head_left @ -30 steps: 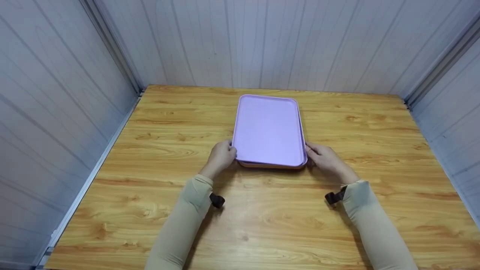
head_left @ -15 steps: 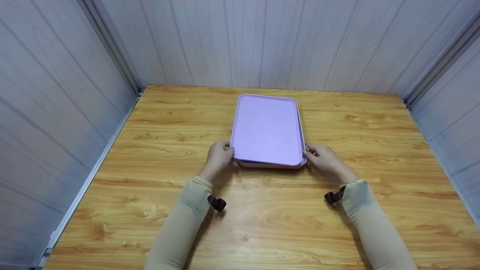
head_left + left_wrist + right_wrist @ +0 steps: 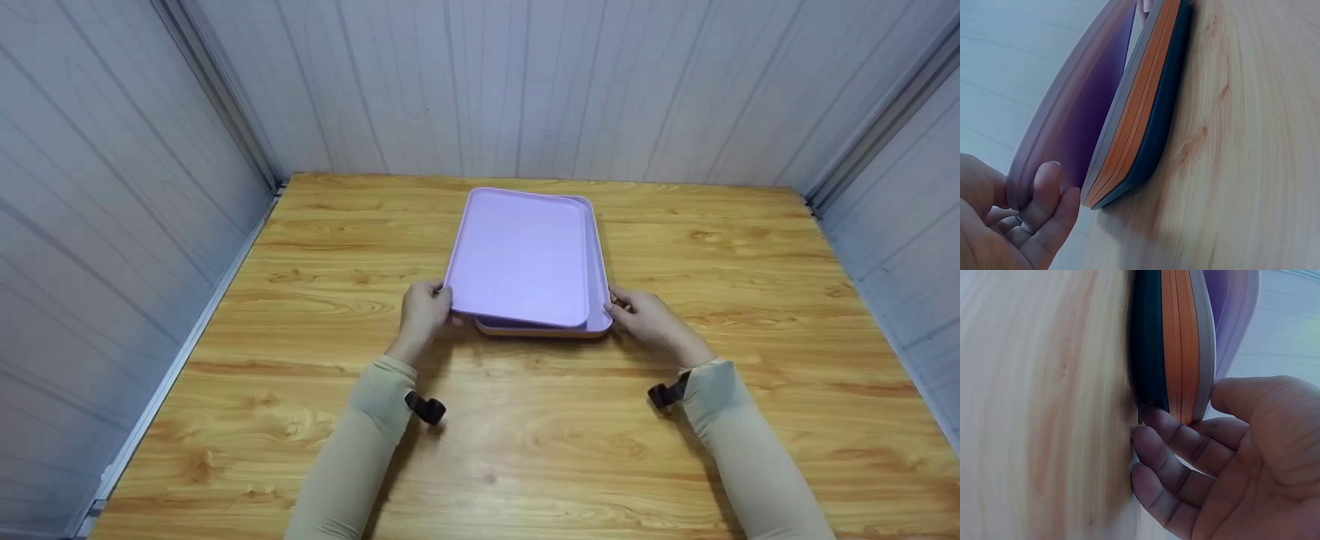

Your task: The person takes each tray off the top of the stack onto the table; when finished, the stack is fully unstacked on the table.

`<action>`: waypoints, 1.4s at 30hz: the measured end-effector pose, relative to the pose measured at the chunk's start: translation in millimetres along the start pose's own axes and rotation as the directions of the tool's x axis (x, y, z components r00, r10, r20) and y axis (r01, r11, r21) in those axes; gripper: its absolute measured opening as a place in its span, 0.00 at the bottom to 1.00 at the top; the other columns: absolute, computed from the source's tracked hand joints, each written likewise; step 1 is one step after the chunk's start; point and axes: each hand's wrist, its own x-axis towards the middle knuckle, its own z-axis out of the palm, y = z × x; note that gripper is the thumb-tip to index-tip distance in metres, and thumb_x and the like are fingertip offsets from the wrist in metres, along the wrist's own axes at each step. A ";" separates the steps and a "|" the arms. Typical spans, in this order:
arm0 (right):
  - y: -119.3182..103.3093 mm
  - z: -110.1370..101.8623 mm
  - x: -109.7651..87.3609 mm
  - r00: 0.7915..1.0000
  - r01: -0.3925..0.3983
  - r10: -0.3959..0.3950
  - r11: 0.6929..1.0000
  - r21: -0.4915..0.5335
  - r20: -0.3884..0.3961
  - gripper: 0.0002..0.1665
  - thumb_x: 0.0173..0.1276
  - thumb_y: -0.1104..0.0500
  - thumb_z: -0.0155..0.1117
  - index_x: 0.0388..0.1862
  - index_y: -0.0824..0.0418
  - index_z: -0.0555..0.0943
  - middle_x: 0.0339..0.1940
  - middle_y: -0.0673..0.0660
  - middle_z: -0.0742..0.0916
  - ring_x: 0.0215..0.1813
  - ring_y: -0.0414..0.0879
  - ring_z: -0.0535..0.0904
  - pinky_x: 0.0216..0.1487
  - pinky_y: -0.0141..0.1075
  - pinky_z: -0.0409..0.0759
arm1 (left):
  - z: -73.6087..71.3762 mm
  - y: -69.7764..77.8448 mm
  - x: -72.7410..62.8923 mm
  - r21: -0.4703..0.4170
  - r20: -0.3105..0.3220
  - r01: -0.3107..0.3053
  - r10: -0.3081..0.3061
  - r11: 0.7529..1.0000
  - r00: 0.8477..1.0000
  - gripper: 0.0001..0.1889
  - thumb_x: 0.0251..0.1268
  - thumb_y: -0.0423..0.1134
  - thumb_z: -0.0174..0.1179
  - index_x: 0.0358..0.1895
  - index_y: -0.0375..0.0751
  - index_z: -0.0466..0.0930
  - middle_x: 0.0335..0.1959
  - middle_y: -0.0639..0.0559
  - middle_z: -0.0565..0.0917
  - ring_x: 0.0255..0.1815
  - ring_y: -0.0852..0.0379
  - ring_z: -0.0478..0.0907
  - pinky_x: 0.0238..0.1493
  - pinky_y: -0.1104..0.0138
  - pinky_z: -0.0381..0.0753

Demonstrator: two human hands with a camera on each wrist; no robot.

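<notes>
A light purple tray [image 3: 517,256] lies askew over a stack of trays in the head view, its left side raised. My left hand [image 3: 424,313] pinches its near left corner, thumb on top and fingers beneath. Under it shows a second purple tray [image 3: 598,281], the top of the stack. In the left wrist view, orange trays [image 3: 1141,107] and a dark teal tray [image 3: 1158,130] lie below that one. My right hand [image 3: 646,319] holds the stack's near right side; its thumb is on the second purple tray's rim and its fingers curl at the stack's side.
The stack sits on a wood-grain table [image 3: 540,435], toward its back middle. Pale panel walls [image 3: 510,90] stand behind it and on both sides. A small black device [image 3: 426,409] is strapped at the left wrist, and another black device [image 3: 667,394] at the right.
The upper purple tray has shifted left and turned slightly with my left hand, uncovering the second purple tray along the right. My right hand has stayed almost in place, its thumb now on the rim.
</notes>
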 end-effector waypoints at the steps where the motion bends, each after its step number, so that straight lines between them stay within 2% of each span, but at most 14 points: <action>1: 0.2 -0.2 -0.4 1.000 -0.004 0.004 1.000 -0.002 0.001 0.31 0.76 0.57 0.53 0.71 0.73 0.64 0.34 0.58 0.84 0.34 0.47 0.76 0.37 0.40 0.74 | -1.0 -0.5 0.5 -0.017 -0.001 0.007 -0.007 1.000 1.000 0.14 0.67 0.29 0.48 0.44 0.26 0.83 0.26 0.37 0.84 0.16 0.50 0.81 0.28 0.55 0.84; 4: 0.4 -0.6 -0.9 1.000 -0.022 0.023 1.000 -0.006 0.005 0.32 0.76 0.55 0.53 0.71 0.72 0.63 0.37 0.62 0.85 0.37 0.49 0.77 0.40 0.41 0.74 | -5.2 -1.1 2.5 -0.081 0.000 0.023 -0.023 0.996 1.000 0.13 0.68 0.29 0.48 0.41 0.25 0.82 0.24 0.39 0.83 0.14 0.53 0.80 0.27 0.56 0.84; 7: -0.2 -0.4 -1.1 0.999 -0.035 0.035 0.999 0.001 0.009 0.32 0.76 0.55 0.52 0.71 0.72 0.63 0.40 0.64 0.85 0.38 0.51 0.78 0.41 0.42 0.74 | -11.0 -1.1 4.4 -0.116 0.001 0.008 -0.008 0.993 1.000 0.13 0.68 0.28 0.48 0.41 0.23 0.82 0.24 0.40 0.81 0.13 0.56 0.78 0.27 0.55 0.84; 10: 0.0 0.0 -1.3 0.999 -0.042 0.042 0.999 0.019 0.010 0.31 0.76 0.55 0.52 0.71 0.71 0.63 0.44 0.65 0.84 0.39 0.51 0.77 0.42 0.42 0.74 | -16.6 -1.3 5.3 -0.124 -0.001 -0.004 0.004 0.992 1.000 0.14 0.68 0.29 0.48 0.45 0.23 0.81 0.28 0.38 0.82 0.12 0.57 0.78 0.28 0.55 0.84; 13: 0.5 0.4 -1.5 0.999 -0.040 0.040 0.999 0.035 0.012 0.31 0.76 0.55 0.52 0.71 0.71 0.63 0.46 0.66 0.84 0.41 0.51 0.77 0.45 0.43 0.74 | -23.0 -1.1 5.2 -0.153 -0.006 0.024 -0.026 0.988 1.000 0.15 0.69 0.29 0.48 0.50 0.24 0.81 0.30 0.37 0.82 0.13 0.57 0.78 0.27 0.58 0.84; 16: 1.2 1.0 -1.7 0.999 -0.033 0.032 0.998 0.049 0.016 0.30 0.76 0.56 0.52 0.71 0.71 0.64 0.41 0.64 0.84 0.39 0.50 0.77 0.45 0.43 0.74 | -30.9 -0.7 5.2 -0.204 -0.015 0.056 -0.060 0.977 0.998 0.16 0.69 0.29 0.48 0.54 0.23 0.79 0.32 0.36 0.82 0.13 0.57 0.77 0.28 0.58 0.84; 21: 2.2 0.2 -0.9 1.000 -0.018 0.018 0.999 0.047 0.017 0.29 0.76 0.57 0.52 0.71 0.70 0.65 0.28 0.55 0.81 0.31 0.46 0.74 0.39 0.40 0.73 | -46.6 -2.9 7.3 -0.237 -0.031 0.048 -0.057 0.970 0.998 0.17 0.69 0.28 0.48 0.55 0.20 0.77 0.30 0.37 0.82 0.13 0.59 0.78 0.31 0.57 0.85; 24: 2.2 -0.5 -0.4 1.000 -0.015 0.014 0.999 0.038 0.026 0.30 0.77 0.57 0.51 0.72 0.71 0.64 0.24 0.52 0.79 0.28 0.44 0.72 0.36 0.38 0.71 | -56.0 -6.0 8.4 -0.228 -0.046 0.052 -0.064 0.972 0.997 0.17 0.69 0.27 0.48 0.56 0.19 0.76 0.31 0.38 0.82 0.13 0.61 0.77 0.25 0.65 0.83; 28: 1.9 -0.7 -0.4 0.999 -0.023 0.022 0.999 0.042 0.042 0.32 0.77 0.57 0.51 0.72 0.73 0.61 0.20 0.51 0.76 0.23 0.43 0.69 0.29 0.36 0.70 | -67.5 -11.2 9.2 -0.259 -0.057 0.101 -0.120 0.961 0.991 0.18 0.70 0.27 0.49 0.60 0.22 0.73 0.39 0.33 0.81 0.13 0.62 0.76 0.23 0.70 0.81; 31: 2.3 0.4 -0.4 0.999 -0.026 0.024 0.998 0.050 0.037 0.31 0.77 0.57 0.51 0.72 0.72 0.61 0.19 0.50 0.76 0.23 0.42 0.69 0.27 0.35 0.69 | -75.8 -16.5 11.0 -0.298 -0.058 0.144 -0.169 0.943 0.984 0.19 0.71 0.28 0.50 0.62 0.23 0.71 0.44 0.31 0.80 0.14 0.60 0.77 0.25 0.68 0.83; 34: 2.5 1.4 -0.3 0.999 -0.023 0.022 0.998 0.053 0.029 0.31 0.76 0.58 0.52 0.72 0.72 0.62 0.20 0.51 0.77 0.24 0.42 0.70 0.27 0.35 0.69 | -84.4 -21.0 12.8 -0.318 -0.071 0.165 -0.197 0.934 0.978 0.20 0.71 0.29 0.50 0.63 0.23 0.71 0.43 0.32 0.80 0.14 0.60 0.78 0.26 0.67 0.83; 37: 3.2 2.0 -0.4 1.000 -0.011 0.010 0.998 0.054 0.020 0.30 0.76 0.58 0.52 0.72 0.72 0.63 0.22 0.52 0.79 0.25 0.42 0.72 0.30 0.36 0.70 | -93.0 -23.5 14.6 -0.304 -0.092 0.169 -0.205 0.938 0.974 0.20 0.71 0.30 0.50 0.62 0.22 0.71 0.39 0.35 0.80 0.14 0.60 0.78 0.27 0.67 0.83; 42: 4.9 2.0 -0.8 1.000 -0.005 0.004 0.998 0.058 0.011 0.30 0.76 0.57 0.52 0.72 0.70 0.64 0.25 0.55 0.81 0.28 0.43 0.73 0.36 0.37 0.72 | -107.2 -23.6 16.1 -0.233 -0.098 0.161 -0.188 0.959 0.977 0.21 0.72 0.32 0.49 0.63 0.23 0.70 0.36 0.39 0.80 0.13 0.63 0.78 0.28 0.67 0.84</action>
